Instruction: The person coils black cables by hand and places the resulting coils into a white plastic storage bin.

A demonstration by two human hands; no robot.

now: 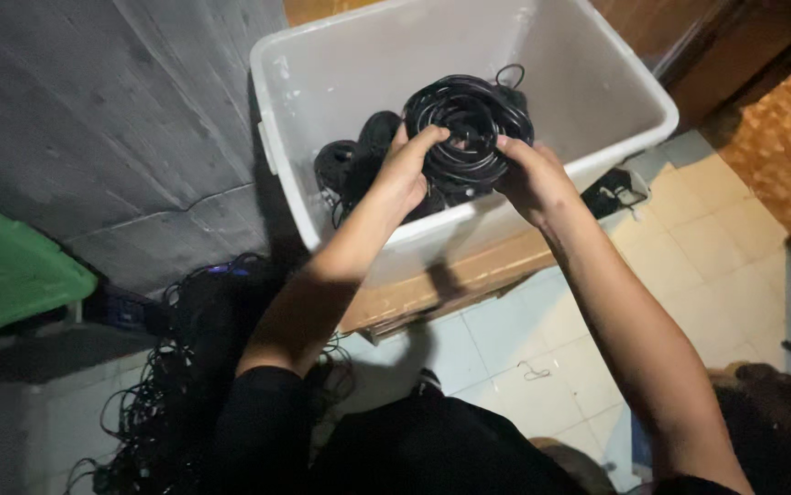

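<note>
— Dim corner, tiled floor (542, 339). Both hands, left hand (406, 170) and right hand (531, 179), clench 1 black cable coil (469, 124) over the white bin (615, 101).

— Loops might spring loose, I'd say; nothing ties them. Could snag the coils (354, 160) already inside.

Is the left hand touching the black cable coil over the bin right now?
Touching. The head view shows the left hand with fingers curled over the coil of black cable; the right hand grips its other side.
</note>
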